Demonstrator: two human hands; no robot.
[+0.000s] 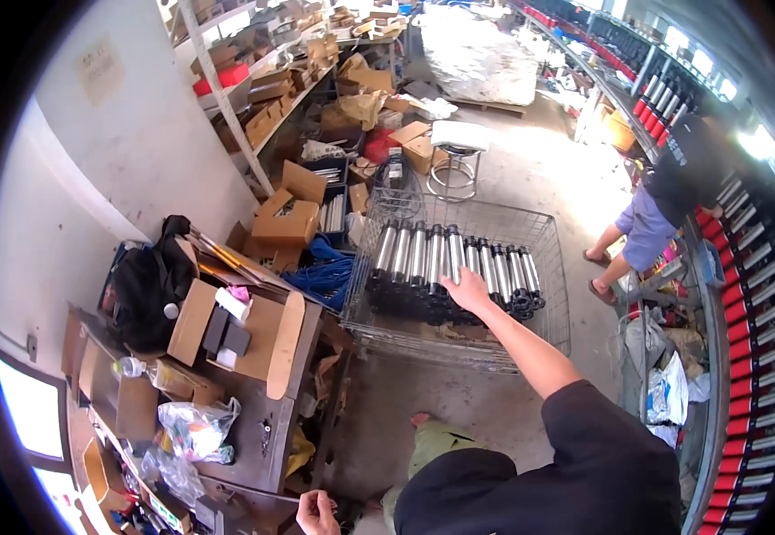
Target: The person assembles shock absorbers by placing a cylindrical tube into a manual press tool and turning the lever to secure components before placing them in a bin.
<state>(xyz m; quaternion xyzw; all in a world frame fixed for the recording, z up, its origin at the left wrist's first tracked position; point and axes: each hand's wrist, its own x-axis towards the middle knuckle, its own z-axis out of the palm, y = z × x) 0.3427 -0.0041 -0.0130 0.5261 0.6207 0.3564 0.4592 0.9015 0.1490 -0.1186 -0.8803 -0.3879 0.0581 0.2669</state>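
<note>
My right hand [469,290] reaches over a wire basket [552,259] and is closed around the lower end of a shiny metal cylinder [455,253] with black end fittings. Similar cylinders lie side by side in a row left and right of it, on top of more dark parts [423,308]. What the fingertips touch is partly hidden. Low in the view, near the dark workbench [258,459], my left hand [317,514] hangs with its fingers curled and nothing visible in them.
An open cardboard box [258,343] and plastic bags [198,428] lie on the bench at left. A stool [457,138] stands behind the basket. At right, another person [673,187] stands by a long rack of red-and-silver cylinders [744,348]. Shelves of boxes [272,107] line the left.
</note>
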